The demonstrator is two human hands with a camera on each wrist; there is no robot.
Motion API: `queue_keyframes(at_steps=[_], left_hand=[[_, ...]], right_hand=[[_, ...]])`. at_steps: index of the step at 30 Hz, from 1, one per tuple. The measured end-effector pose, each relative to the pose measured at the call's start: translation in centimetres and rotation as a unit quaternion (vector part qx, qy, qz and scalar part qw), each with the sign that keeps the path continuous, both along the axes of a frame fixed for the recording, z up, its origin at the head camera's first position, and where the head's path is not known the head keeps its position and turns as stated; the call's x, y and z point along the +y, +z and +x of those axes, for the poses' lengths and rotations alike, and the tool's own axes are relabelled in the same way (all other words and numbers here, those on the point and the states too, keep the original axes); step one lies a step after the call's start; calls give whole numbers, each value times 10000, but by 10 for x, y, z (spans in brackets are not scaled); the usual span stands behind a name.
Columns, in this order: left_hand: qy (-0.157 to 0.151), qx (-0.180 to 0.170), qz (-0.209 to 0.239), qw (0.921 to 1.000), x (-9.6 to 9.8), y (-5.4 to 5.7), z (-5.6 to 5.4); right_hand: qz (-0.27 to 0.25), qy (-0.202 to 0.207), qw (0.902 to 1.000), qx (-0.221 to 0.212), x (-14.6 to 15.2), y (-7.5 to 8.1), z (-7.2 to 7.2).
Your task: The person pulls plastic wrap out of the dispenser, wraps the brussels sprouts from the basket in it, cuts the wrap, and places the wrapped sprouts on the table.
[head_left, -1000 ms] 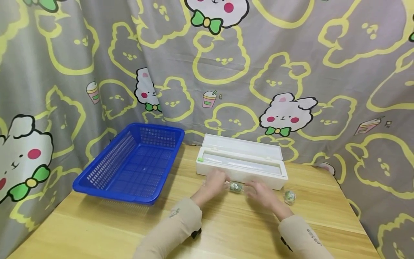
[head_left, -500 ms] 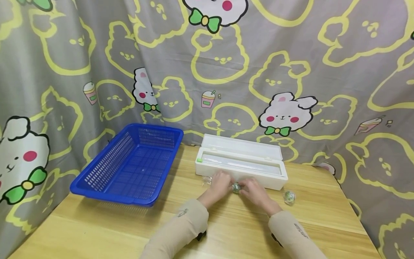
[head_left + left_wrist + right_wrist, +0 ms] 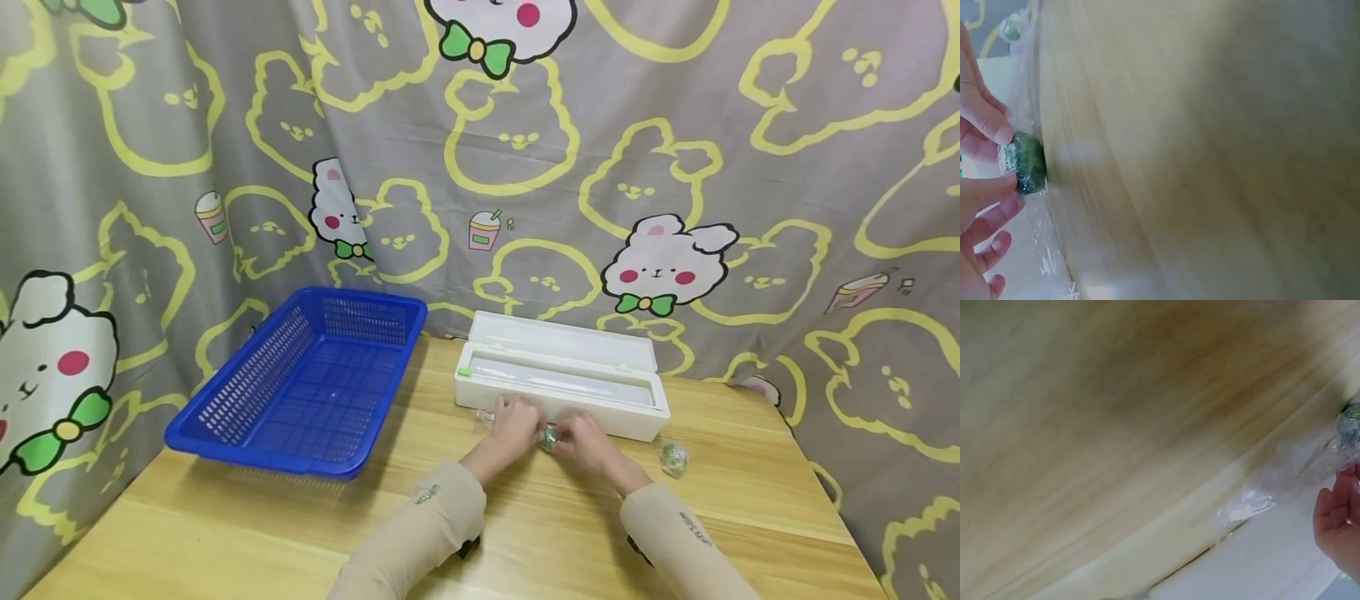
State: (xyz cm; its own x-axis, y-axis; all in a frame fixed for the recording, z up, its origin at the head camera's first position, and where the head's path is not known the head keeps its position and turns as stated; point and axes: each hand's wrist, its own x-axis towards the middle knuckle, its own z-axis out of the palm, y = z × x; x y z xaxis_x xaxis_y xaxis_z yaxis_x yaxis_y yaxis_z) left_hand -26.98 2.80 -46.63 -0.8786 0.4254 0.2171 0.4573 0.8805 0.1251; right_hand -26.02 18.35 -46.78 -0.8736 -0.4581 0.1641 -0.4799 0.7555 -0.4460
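Note:
A dark green vegetable piece (image 3: pixel 1029 162) in clear cling film lies on the table against the white box's front, its kind hard to tell. My left hand (image 3: pixel 517 429) pinches it from the left with thumb and fingertips; the other fingers are curled loosely. From the right, my right hand (image 3: pixel 587 442) pinches the same piece. Loose cling film (image 3: pixel 1250 503) trails from the piece in the right wrist view. Just right of my right hand sits a second film-wrapped green ball (image 3: pixel 674 458). Both hands partly hide the held piece in the head view.
Behind my hands stands a long white box (image 3: pixel 562 408), its lid (image 3: pixel 562 337) raised at the back and a roll of film (image 3: pixel 562 379) inside. On the left is a blue plastic basket (image 3: pixel 262 462). A patterned curtain (image 3: pixel 525 125) hangs behind the wooden table (image 3: pixel 555 533).
A second ago my hands were apart at both ends of the film; they have moved inward to the green piece. Over the last half second only the fingers have shifted slightly.

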Motion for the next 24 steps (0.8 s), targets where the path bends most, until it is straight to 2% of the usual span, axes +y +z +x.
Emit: queue_keyframes(at_steps=[4, 7, 10, 14, 17, 20, 24], left_hand=[[-321, -302, 164, 9989, -3, 2, 4], [-636, -515, 334, 9961, -5, 2, 7], [-994, -574, 375, 9927, -7, 2, 10], [-1426, -694, 217, 9871, -11, 3, 13], [-1759, -888, 168, 9803, -15, 5, 16], [-2038, -1124, 178, 9724, -17, 8, 21], [-2249, -1304, 194, 9654, -19, 10, 27]], right_hand=[[-87, -237, 9985, -487, -2, 4, 11], [-59, -519, 9968, -606, -4, 6, 22], [52, -769, 9950, -636, -7, 7, 35], [404, -947, 9939, -403, -14, 9, 53], [903, -978, 9911, 21, -22, 12, 66], [1458, -966, 9837, 414, -30, 16, 79], [1995, -949, 9730, 671, -38, 20, 90]])
